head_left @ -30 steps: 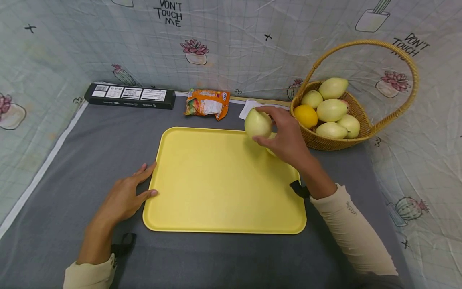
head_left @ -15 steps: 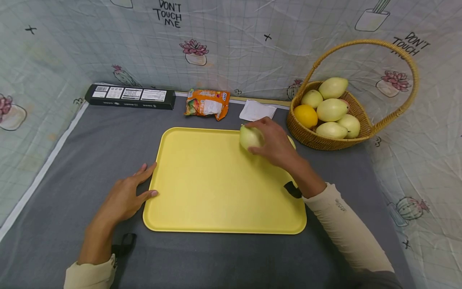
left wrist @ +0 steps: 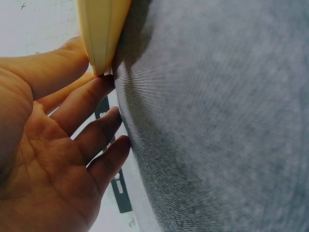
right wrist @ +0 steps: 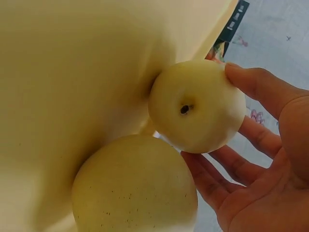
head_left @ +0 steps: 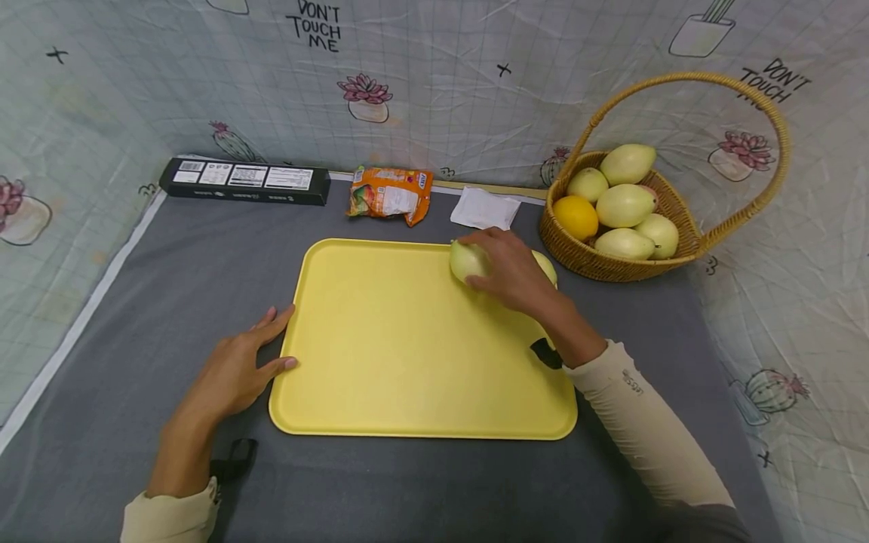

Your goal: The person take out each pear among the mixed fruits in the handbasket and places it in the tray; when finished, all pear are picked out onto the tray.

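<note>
At the far right part of the yellow tray (head_left: 414,347), my right hand (head_left: 511,273) grips a pale green pear (head_left: 467,261) from its right side. The right wrist view shows this pear (right wrist: 193,106) low against the tray surface, its dark calyx facing the camera, thumb on one side and fingers on the other. Beside it on the tray sits a second pear (right wrist: 135,188), partly hidden behind the hand in the head view. My left hand (head_left: 234,369) rests at the tray's left rim, thumb and forefinger touching the edge (left wrist: 101,43), the other fingers loosely extended.
A wicker basket (head_left: 594,264) with a tall handle stands at the back right, holding several pears and an orange (head_left: 575,217). Along the back lie a black box (head_left: 244,181), an orange snack packet (head_left: 390,194) and a folded white tissue (head_left: 484,208).
My right hand has lowered the pear, bringing it slightly left and down to the tray's far right part. The tissue and second pear show more now. My left hand has stayed still.
</note>
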